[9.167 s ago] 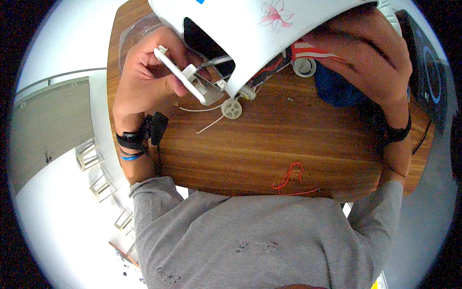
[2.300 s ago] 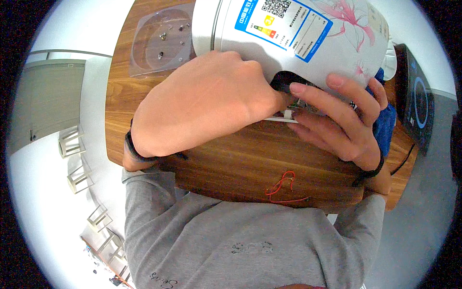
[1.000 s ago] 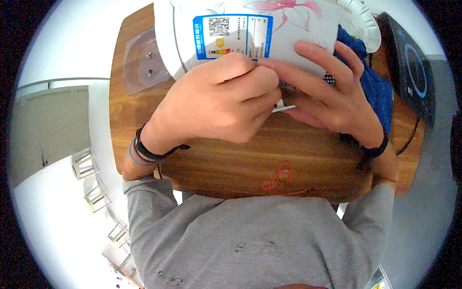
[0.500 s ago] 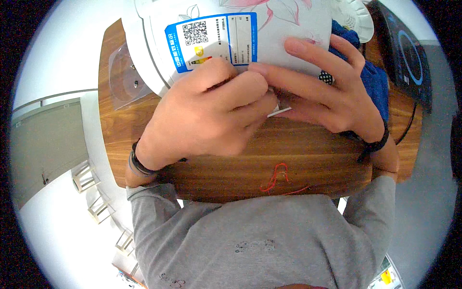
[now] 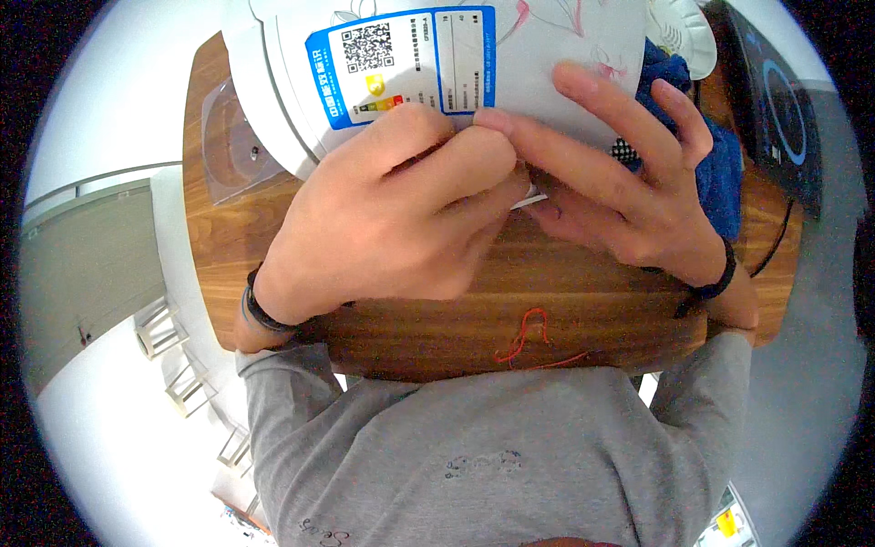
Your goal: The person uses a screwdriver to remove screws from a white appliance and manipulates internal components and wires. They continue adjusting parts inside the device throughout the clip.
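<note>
A white rice cooker-like appliance [image 5: 565, 100] with pink floral print and a blue-edged label [image 5: 401, 64] stands in front of me at the top of the view. My left hand [image 5: 392, 201] is closed against its near side, just below the label. From beneath its fingertips pokes the end of a thin white piece [image 5: 529, 201]; the rest is covered by my hands. My right hand [image 5: 629, 173] has its fingers stretched and spread along the appliance, the index fingertip meeting my left knuckles. Its thumb is tucked below, close to the white piece.
Red string [image 5: 527, 337] lies at the table's near edge. To the right are blue cloth [image 5: 720, 173], a black induction cooktop [image 5: 775, 109] with a cord and a white fluted dish [image 5: 684, 41]. A clear plastic piece [image 5: 228, 150] lies left on the wooden table [image 5: 437, 337].
The appliance with its label has shifted slightly up and left in the picture. My right hand has edged a little to the right, and its fingers are spread wider. The left stays closed.
</note>
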A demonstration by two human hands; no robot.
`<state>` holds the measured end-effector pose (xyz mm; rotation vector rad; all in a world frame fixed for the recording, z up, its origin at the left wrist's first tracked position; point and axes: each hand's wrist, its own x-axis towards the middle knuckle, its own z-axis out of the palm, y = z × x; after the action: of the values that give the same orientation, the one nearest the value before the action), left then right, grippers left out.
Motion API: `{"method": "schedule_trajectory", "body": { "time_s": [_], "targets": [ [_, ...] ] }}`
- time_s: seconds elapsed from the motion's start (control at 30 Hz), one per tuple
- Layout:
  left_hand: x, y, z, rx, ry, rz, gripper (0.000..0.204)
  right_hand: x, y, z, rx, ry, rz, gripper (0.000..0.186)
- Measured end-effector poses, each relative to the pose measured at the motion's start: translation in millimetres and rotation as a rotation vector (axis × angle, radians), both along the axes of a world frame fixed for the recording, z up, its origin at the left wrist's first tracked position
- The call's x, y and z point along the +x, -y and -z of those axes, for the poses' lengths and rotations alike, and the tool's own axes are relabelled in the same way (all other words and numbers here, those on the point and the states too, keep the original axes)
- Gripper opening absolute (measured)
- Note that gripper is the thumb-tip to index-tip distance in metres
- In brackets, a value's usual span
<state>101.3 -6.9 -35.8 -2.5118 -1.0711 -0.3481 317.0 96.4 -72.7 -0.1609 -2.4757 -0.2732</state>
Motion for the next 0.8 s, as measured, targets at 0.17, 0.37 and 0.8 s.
{"method": "schedule_trajectory", "body": {
  "time_s": [0.17, 0.37, 0.8],
  "targets": [
    [3, -1, -1, -0.022, -0.009, -0.017, 0.041, -1, 7, 0, 0.053, -0.022, 0.078, 0.023],
    [-5, 2, 0, -0.079, -0.042, -0.099, 0.039, -7, 4, -3, 0.034, 0.014, 0.075, 0.025],
    [-2, 10, -10, -0.209, 0.08, -0.23, 0.044, 12, -50, -27, -0.325, -0.195, -0.284, 0.011]
  ]
}}
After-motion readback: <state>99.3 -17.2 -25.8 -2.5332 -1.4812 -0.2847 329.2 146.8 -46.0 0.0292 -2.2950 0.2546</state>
